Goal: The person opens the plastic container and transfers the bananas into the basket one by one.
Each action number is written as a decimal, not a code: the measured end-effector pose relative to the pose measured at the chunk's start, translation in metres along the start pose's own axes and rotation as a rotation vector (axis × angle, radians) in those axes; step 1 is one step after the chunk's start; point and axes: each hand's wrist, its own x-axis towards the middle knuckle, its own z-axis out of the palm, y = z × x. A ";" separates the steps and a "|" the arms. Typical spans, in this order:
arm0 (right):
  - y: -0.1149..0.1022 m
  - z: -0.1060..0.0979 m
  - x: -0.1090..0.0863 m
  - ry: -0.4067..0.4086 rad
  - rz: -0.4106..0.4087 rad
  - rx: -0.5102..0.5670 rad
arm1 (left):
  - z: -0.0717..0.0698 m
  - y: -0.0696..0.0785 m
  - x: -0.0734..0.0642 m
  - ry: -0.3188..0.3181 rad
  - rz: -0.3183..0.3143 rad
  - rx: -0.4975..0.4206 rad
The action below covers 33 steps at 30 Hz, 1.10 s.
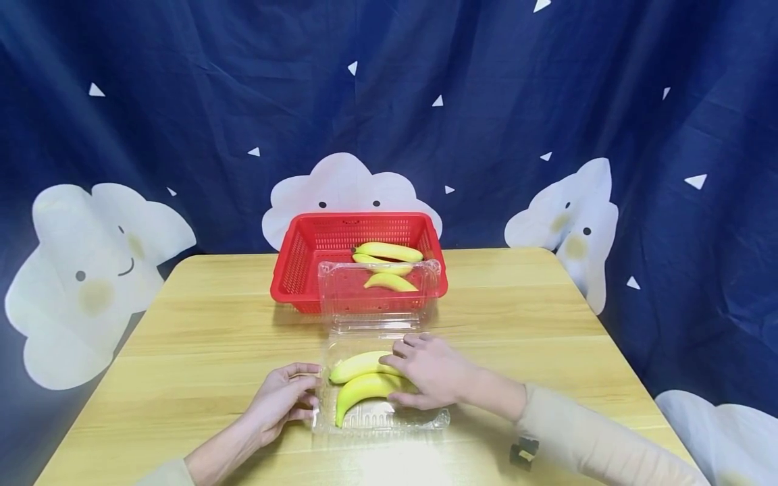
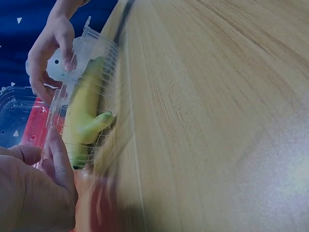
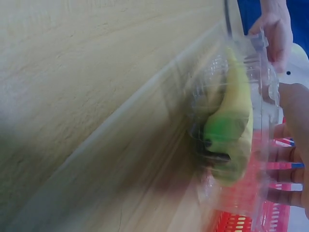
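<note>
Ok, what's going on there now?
A person's left grip is at the left side of an open, clear plastic container. The right grip is over the right ends of the two bananas lying in it; whether it holds them is unclear. Three more bananas lie in the red basket behind, partly seen through the raised lid.

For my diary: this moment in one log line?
left fingers: at clear box; right fingers: over bananas; lid: open; red basket: three bananas visible
</note>
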 end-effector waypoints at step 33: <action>-0.018 0.015 0.010 -0.084 0.013 -0.090 | 0.000 0.001 0.000 -0.010 -0.010 -0.005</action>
